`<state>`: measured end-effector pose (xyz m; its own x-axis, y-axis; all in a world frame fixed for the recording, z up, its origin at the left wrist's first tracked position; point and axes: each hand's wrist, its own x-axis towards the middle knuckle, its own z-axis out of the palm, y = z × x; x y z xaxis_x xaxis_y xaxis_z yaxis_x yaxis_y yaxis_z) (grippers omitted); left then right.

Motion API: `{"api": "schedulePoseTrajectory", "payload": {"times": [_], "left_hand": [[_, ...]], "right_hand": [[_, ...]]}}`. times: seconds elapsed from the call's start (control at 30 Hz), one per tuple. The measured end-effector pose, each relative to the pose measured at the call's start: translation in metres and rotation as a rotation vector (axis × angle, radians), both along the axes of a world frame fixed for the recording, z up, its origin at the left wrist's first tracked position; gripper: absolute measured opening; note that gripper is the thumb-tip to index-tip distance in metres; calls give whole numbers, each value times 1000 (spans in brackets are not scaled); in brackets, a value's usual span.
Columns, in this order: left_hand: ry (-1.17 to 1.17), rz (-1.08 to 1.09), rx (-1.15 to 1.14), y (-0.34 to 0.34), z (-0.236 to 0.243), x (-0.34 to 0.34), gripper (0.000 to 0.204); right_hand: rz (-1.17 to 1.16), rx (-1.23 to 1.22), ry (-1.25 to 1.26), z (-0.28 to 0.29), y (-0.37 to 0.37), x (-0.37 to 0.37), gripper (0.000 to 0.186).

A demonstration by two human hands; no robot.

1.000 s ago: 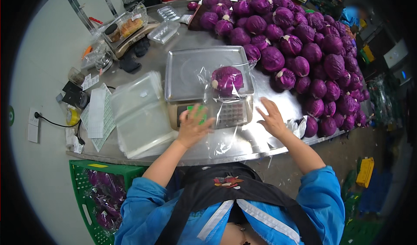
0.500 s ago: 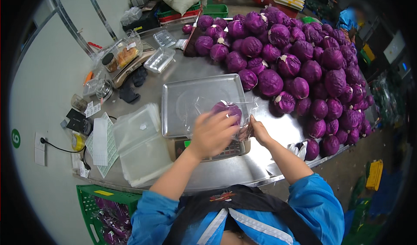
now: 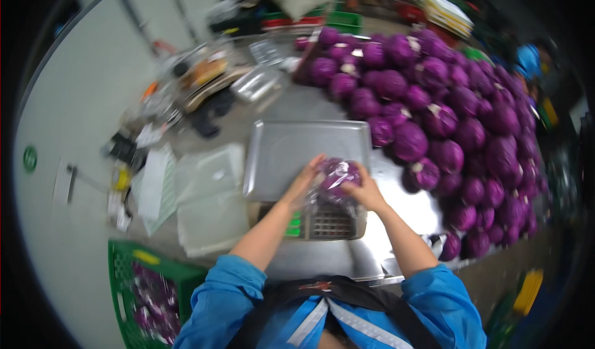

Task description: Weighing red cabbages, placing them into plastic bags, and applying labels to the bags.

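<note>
A red cabbage (image 3: 339, 173) in a clear plastic bag is held between my two hands, above the front edge of the scale's metal pan (image 3: 304, 144). My right hand (image 3: 367, 189) curls round its right side, the thumb toward me. My left hand (image 3: 302, 183) presses along its left side, fingers pointing away, with loose plastic bunched near the palm. Below the cabbage lie the scale's keypad (image 3: 334, 224) and its lit green display (image 3: 293, 224). The picture is somewhat blurred by motion.
A large heap of loose red cabbages (image 3: 458, 132) covers the table's right side. A stack of clear plastic bags (image 3: 211, 206) lies left of the scale. Bagged cabbages fill a green crate (image 3: 118, 287) at lower left. Clear trays (image 3: 255, 84) and small clutter stand along the far left.
My left hand has moved from over the top of the cabbage to its left side. The right hand now grips the right side. The whole view has shifted and tilted.
</note>
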<state>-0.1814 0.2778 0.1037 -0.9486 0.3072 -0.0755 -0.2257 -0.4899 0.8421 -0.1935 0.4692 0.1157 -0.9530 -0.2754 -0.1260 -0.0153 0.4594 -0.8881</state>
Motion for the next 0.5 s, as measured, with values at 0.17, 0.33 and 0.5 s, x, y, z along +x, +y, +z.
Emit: {"api": "schedulePoseTrajectory", "payload": {"times": [0.17, 0.33, 0.5], "left_hand": [[511, 382, -275, -41, 11, 91, 91], [-161, 748, 513, -143, 24, 219, 66], [196, 1484, -10, -221, 56, 422, 37]], "right_hand": [[158, -508, -471, 38, -69, 60, 75], [959, -652, -411, 60, -137, 133, 86], [778, -266, -420, 1, -140, 140, 54]]}}
